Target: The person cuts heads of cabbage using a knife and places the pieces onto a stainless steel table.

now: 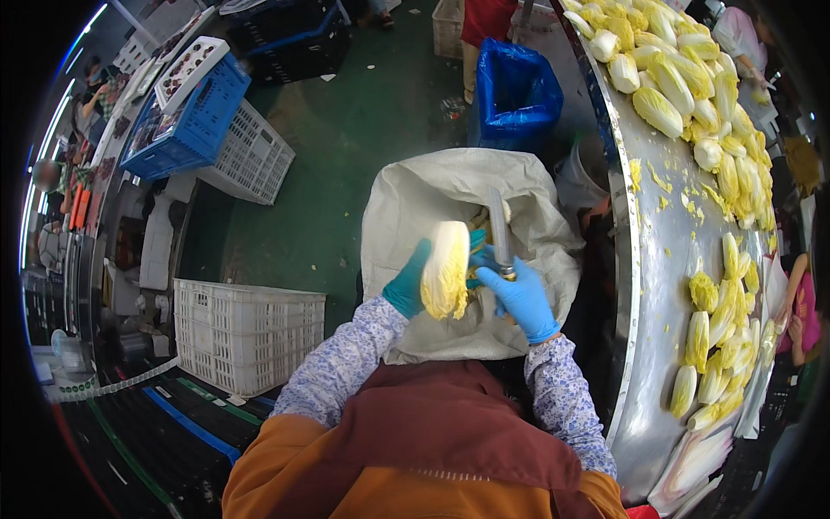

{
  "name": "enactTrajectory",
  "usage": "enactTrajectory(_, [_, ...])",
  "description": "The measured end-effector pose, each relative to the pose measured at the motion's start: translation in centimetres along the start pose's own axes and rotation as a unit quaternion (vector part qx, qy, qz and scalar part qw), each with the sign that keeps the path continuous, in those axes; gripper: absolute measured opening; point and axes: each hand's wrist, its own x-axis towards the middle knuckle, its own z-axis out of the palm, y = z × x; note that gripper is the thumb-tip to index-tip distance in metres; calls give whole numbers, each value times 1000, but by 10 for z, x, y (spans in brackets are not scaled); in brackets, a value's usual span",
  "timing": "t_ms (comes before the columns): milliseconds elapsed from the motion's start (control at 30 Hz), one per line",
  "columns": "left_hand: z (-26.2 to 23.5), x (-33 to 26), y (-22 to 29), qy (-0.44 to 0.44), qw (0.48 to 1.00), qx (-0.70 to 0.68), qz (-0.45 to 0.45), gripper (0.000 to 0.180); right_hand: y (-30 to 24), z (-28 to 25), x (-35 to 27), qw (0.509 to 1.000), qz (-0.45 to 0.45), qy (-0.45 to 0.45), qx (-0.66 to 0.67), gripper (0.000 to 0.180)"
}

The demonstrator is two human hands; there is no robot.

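In open sack [402, 195], leafy scraps [478, 221], cabbage [446, 266] above

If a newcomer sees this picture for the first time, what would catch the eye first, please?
Probably the pale cabbage in the teal-gloved left hand, held over the wide white sack at the centre, with a knife in the blue-gloved right hand beside it. Next, perhaps, the many yellow-leaved cabbages spread on the metal table along the right side, and the bright blue bin just beyond the sack.
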Motion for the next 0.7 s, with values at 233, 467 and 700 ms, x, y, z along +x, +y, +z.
enactTrajectory(233, [38, 10, 7, 49, 956, 288, -16, 61, 5, -3, -9, 999, 14, 19, 36, 35])
enactTrajectory(467, [38, 8, 7, 13, 979, 200, -37, 58, 31, -4, -3, 995, -55, 43, 67, 28])
enactTrajectory(700, [18, 12, -5, 23, 998, 20, -48, 51, 25, -10, -1, 994, -39, 71, 75, 27])
